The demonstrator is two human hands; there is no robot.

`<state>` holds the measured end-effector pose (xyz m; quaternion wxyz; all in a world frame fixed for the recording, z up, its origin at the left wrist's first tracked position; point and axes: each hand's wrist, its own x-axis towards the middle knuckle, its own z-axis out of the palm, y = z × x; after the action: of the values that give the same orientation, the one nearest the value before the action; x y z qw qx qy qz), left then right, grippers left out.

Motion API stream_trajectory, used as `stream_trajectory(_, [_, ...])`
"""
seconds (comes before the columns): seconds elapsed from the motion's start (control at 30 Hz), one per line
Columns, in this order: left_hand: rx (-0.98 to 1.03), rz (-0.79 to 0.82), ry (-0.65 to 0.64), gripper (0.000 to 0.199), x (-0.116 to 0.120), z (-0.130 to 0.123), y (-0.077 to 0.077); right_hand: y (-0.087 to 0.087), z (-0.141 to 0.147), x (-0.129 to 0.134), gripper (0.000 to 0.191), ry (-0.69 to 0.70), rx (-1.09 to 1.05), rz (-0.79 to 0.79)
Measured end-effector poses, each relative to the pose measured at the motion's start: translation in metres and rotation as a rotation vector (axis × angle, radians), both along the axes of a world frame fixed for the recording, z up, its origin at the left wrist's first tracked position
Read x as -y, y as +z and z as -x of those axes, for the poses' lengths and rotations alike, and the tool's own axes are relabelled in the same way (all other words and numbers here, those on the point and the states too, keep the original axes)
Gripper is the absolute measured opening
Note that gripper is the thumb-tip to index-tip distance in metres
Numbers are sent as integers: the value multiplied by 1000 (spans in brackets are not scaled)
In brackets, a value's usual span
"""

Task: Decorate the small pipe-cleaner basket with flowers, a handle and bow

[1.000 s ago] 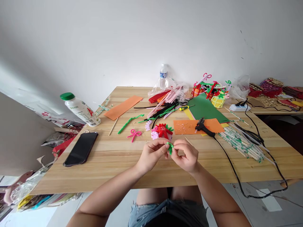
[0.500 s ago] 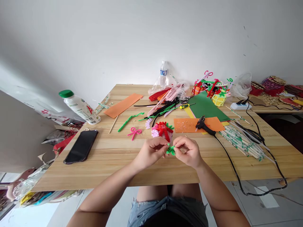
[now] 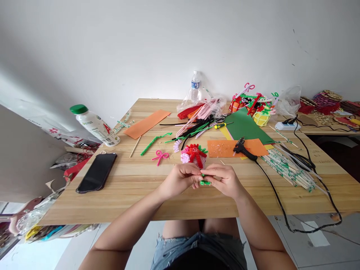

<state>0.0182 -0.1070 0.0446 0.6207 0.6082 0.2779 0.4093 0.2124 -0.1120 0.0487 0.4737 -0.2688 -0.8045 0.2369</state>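
Between my two hands, over the front part of the wooden table, is a small green pipe cleaner piece (image 3: 205,183). My left hand (image 3: 182,179) pinches it from the left, and my right hand (image 3: 224,180) pinches it from the right, fingertips almost touching. Fingers cover much of the green piece. Just beyond them sits a red, pink and green pipe cleaner basket (image 3: 195,154). A pink bow (image 3: 160,157) and a coiled green pipe cleaner (image 3: 153,144) lie further left.
A glue gun (image 3: 244,149) rests on an orange sheet (image 3: 219,148), its black cord looping right beside wrapped sticks (image 3: 289,168). A phone (image 3: 97,173) and a white bottle (image 3: 97,127) are at left. Pipe cleaners (image 3: 197,122) and finished baskets (image 3: 261,116) stand behind.
Both hands have closed in around the green piece, and my right fingers now lie flatter over it. Less of the green shows. The whole view has shifted slightly.
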Motion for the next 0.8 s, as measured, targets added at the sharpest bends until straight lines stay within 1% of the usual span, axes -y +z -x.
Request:
stream_trajectory(0.13, [112, 222, 48, 37, -3, -7, -6, -1, 4, 0, 15, -57, -61, -47])
stream_trajectory(0.2, [138, 257, 115, 38, -1, -11, -8, -2, 7, 2, 14, -119, -87, -83])
stream_trajectory(0.23, [140, 225, 159, 37, 2, -12, -9, -2, 8, 3, 14, -156, -95, -106])
stream_trajectory(0.27, [136, 160, 203, 35, 4, -13, -9, -3, 10, 4, 15, -197, -101, -130])
stream_trajectory(0.37, [100, -103, 293, 27, 15, -14, -9, -4, 14, 8, 16, -304, -121, -185])
stream_trajectory(0.4, [81, -164, 313, 26, 18, -14, -9, -5, 15, 9, 16, -325, -132, -182])
stream_trajectory(0.47, [43, -203, 335, 26, 22, -14, -9, -6, 16, 10, 14, -334, -163, -126])
stream_trajectory(0.57, [47, -157, 307, 18, 22, -14, -9, -7, 17, 11, 9, -286, -242, 68])
stream_trajectory(0.67, [113, -72, 261, 19, 18, -13, -8, -5, 16, 10, 6, -225, -341, 273])
stream_trajectory(0.8, [201, 94, 235, 23, 16, -12, -8, -4, 15, 10, 6, -152, -434, 450])
